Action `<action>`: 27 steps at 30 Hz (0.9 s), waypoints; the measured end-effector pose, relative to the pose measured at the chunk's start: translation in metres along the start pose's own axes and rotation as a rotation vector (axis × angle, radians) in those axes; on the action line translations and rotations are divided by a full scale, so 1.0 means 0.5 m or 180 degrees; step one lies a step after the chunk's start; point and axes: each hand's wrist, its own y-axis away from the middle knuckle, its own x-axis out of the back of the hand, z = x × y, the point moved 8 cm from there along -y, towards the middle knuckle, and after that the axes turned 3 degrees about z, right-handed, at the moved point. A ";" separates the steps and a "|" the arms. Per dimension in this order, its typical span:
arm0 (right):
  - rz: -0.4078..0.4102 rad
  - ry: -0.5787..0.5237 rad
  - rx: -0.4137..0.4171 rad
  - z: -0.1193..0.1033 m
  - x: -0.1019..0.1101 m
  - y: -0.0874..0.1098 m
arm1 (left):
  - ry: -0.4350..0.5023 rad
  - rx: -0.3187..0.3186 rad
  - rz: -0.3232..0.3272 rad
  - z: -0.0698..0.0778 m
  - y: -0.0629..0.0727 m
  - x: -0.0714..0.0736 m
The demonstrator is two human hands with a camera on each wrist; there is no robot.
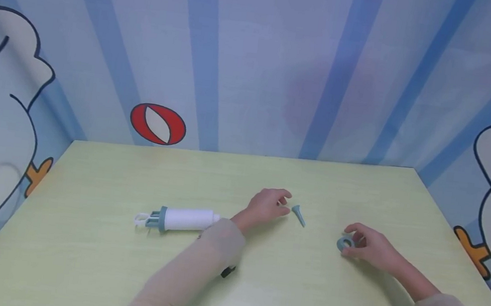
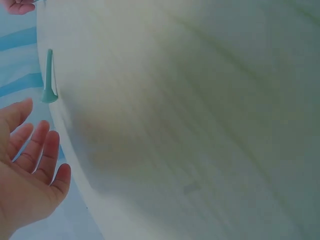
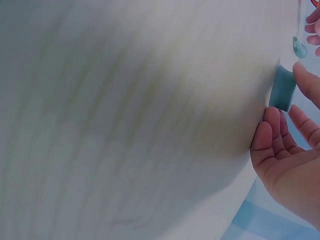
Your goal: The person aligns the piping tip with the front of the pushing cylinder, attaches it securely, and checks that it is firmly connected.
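My left hand (image 1: 269, 204) hovers beside a small blue-green nozzle (image 1: 298, 215), fingers loosely bent and holding nothing. This nozzle, slim with a flared end, lies on the table; in the left wrist view it shows just past the thumb. Farther right, my right hand (image 1: 373, 247) pinches a blue-green ring (image 1: 341, 243) between thumb and fingers, low at the tabletop. Seen in the right wrist view, the ring (image 3: 283, 90) has a smooth, slightly flared side wall. Left of my left forearm lies a white syringe-like tube (image 1: 188, 219) with a blue-green collar and a pale looped handle.
The pale yellow table (image 1: 91, 267) ends at a blue striped backdrop (image 1: 264, 64) behind and at both sides. My left sleeve (image 1: 195, 273) crosses the table in front of the tube's right end. A black strap piece hangs under each sleeve.
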 end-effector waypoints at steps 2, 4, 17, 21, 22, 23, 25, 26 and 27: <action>0.0016 -0.0023 0.0002 0.001 0.000 0.001 | -0.0055 -0.0018 0.0034 0.000 -0.006 -0.008; 0.0032 -0.0024 0.0012 0.002 0.000 0.001 | -0.0098 -0.0072 0.0076 0.003 -0.012 -0.015; 0.0028 0.0133 0.0003 0.005 -0.003 -0.002 | -0.0339 -0.0086 0.0179 0.020 -0.030 -0.043; 0.0013 0.0169 -0.0029 0.003 -0.004 -0.002 | -0.0374 -0.0019 0.0212 0.023 -0.027 -0.044; 0.0009 0.0178 -0.0035 0.003 -0.004 -0.002 | -0.0391 -0.0013 0.0218 0.023 -0.027 -0.045; 0.0006 0.0193 -0.0041 0.003 -0.004 -0.002 | -0.0404 -0.0009 0.0216 0.024 -0.026 -0.046; 0.0008 0.0227 -0.0045 0.002 -0.004 -0.002 | -0.0452 -0.0042 0.0226 0.027 -0.025 -0.047; 0.0010 0.0236 -0.0045 0.003 -0.004 -0.002 | -0.0490 -0.0061 0.0224 0.028 -0.025 -0.048; 0.0012 0.0234 -0.0046 0.003 -0.004 -0.002 | -0.0523 -0.0082 0.0223 0.030 -0.025 -0.048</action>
